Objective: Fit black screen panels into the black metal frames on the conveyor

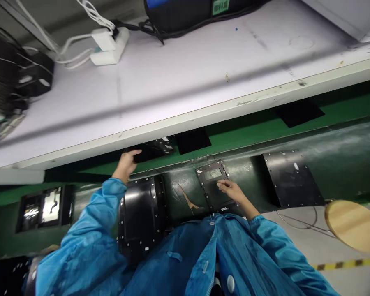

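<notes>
My left hand (126, 165) grips the near end of a glossy black panel (152, 151) under the front edge of the white table. The thumb lies along the panel; the other fingers are mostly hidden. My right hand (230, 190) hovers over a flat black plate with a pale rectangular window (214, 174), its fingers drawn together. Whether something small is between those fingertips, I cannot make out. Below my left hand stands a black casing with white dots along its edges (140, 205). A dark flat sheet (193, 140) lies just right of the glossy panel.
Above runs the white table (185, 88), bearing a white power strip (111, 51), cables and black equipment. On the dark green surface (181, 191) is another black panel (291, 177). A round wooden stool (356, 226) stands at right. A second dark sheet (300, 112) lies under the table.
</notes>
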`<state>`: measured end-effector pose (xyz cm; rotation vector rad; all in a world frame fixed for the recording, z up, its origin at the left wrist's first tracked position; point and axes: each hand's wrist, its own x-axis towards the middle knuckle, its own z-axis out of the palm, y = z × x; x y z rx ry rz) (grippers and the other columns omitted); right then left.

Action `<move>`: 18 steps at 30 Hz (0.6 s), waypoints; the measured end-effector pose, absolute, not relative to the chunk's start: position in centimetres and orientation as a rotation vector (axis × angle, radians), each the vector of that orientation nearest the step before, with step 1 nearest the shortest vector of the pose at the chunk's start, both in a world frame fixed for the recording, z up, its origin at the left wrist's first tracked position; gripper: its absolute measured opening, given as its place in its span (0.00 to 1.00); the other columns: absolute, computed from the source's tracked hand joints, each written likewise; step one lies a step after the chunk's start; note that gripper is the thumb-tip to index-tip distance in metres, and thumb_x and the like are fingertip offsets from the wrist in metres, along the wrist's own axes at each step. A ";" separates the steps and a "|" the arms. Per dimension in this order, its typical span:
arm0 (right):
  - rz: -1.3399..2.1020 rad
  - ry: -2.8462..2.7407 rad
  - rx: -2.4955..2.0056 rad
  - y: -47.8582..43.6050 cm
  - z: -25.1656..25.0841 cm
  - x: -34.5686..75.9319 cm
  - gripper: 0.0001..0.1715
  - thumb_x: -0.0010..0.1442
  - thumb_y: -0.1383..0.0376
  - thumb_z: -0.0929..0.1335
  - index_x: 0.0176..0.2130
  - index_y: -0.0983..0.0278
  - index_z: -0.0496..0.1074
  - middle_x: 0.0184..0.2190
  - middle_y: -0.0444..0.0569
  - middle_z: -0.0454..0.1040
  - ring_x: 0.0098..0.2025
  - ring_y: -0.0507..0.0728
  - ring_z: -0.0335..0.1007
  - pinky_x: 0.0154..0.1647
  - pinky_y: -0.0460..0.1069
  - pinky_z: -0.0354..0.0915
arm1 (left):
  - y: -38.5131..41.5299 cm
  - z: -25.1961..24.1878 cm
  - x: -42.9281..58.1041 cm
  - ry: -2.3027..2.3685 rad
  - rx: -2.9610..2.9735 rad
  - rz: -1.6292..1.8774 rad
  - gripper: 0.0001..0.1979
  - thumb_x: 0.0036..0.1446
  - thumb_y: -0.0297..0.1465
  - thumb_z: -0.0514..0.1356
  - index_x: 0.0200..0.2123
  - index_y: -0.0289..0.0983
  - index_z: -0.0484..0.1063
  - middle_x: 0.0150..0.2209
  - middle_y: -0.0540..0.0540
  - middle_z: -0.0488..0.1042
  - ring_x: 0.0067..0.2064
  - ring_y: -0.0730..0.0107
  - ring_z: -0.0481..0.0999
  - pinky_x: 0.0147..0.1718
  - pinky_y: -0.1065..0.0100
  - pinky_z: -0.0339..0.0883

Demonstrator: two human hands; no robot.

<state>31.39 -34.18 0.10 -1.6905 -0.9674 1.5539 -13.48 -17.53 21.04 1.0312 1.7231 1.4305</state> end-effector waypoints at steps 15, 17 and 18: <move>2.028 -0.210 -1.179 -33.6 2.2 34.1 0.10 0.59 0.62 0.78 0.34 0.62 0.76 0.31 0.52 0.84 0.42 0.64 0.84 0.47 0.56 0.80 | -45.2 6.9 20.1 1.256 0.347 1.414 0.26 0.43 0.38 0.78 0.45 0.38 0.77 0.44 0.44 0.84 0.49 0.57 0.84 0.52 0.57 0.78; 2.076 -0.283 -1.231 -33.4 0.6 35.7 0.09 0.60 0.62 0.77 0.34 0.63 0.77 0.31 0.53 0.84 0.40 0.63 0.84 0.45 0.55 0.80 | -47.0 4.2 21.0 1.273 0.342 1.308 0.28 0.44 0.43 0.79 0.43 0.36 0.76 0.41 0.42 0.83 0.46 0.56 0.85 0.49 0.57 0.80; 2.080 -0.339 -1.253 -33.0 -0.1 36.3 0.09 0.59 0.63 0.78 0.35 0.63 0.77 0.31 0.53 0.84 0.38 0.63 0.84 0.44 0.55 0.80 | -47.9 2.8 21.3 1.301 0.320 1.235 0.28 0.44 0.45 0.79 0.41 0.35 0.76 0.39 0.42 0.83 0.43 0.55 0.86 0.45 0.57 0.80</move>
